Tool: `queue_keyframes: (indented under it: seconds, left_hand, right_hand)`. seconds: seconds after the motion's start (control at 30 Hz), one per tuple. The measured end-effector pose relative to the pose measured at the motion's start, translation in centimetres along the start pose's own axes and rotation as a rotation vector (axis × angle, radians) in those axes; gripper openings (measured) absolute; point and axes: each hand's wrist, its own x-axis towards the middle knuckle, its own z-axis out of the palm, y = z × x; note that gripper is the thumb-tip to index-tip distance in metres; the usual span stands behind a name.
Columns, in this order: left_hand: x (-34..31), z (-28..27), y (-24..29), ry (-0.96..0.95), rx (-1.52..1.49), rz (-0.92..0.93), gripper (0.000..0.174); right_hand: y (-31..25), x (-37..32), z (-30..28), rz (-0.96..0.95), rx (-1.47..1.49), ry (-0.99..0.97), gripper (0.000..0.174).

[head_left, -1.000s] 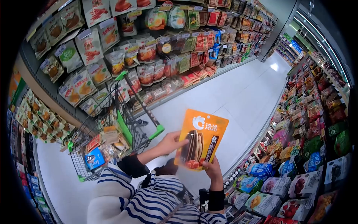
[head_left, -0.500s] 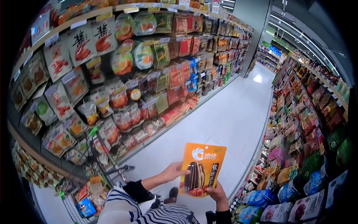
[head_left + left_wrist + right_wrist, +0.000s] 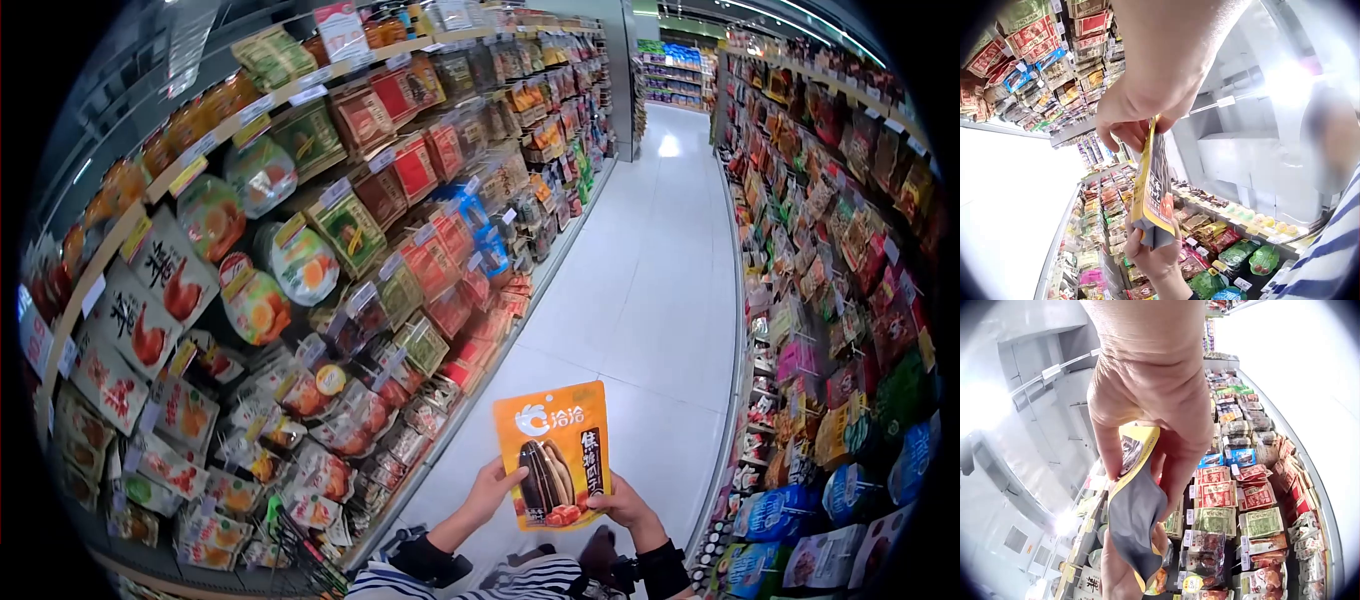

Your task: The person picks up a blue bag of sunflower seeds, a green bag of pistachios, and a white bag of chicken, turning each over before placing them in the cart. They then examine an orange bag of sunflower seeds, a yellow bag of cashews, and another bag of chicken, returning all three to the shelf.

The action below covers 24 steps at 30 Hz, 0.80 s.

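Observation:
Both hands hold up an orange bag of sunflower seeds [image 3: 550, 412], its printed front facing the head camera. On the left edge, the left hand [image 3: 490, 492] pinches the bag with its thumb over the front. The right hand [image 3: 628, 503] grips the lower right edge, thumb also on the front. From the left wrist, the bag [image 3: 1154, 194] appears nearly edge-on, with the right hand [image 3: 1157, 259] beyond it. In the right wrist view, the bag's grey bottom fold [image 3: 1138, 512] spreads below the fingers.
Shelves of hanging snack packs [image 3: 400, 250] line the left side. More packed shelves [image 3: 800, 330] run along the right. Between them a pale tiled floor [image 3: 640, 270] stretches ahead. Part of a shopping cart [image 3: 300, 550] shows at the lower left.
The head view has swung toward the aisle, and the cart has slid mostly out at the lower left. Both hands keep holding the bag, which now sits lower in view.

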Motion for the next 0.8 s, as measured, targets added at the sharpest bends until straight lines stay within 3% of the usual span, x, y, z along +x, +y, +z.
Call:
queue_keyframes:
  seconds: [0.3,0.47,0.6,0.8]
  left_hand:
    - [15.3,4.9,0.5,0.038,0.134,-0.044,0.031]
    - [25.3,10.3,2.8,0.060,0.147,-0.011,0.034]
    - [32.2,13.7,4.1,0.123,0.113,0.045,0.035]
    - [40.9,16.0,5.7,0.189,0.010,0.073,0.035]
  right_hand:
    - [-7.8,8.6,-10.7,-0.018,-0.028,-0.085,0.060]
    - [-16.3,13.3,-18.1,-0.001,-0.048,-0.128,0.060]
    - [-22.4,16.8,-22.5,0.009,-0.032,-0.140,0.055]
    - [-27.2,22.0,-27.5,0.056,0.024,-0.092,0.046]
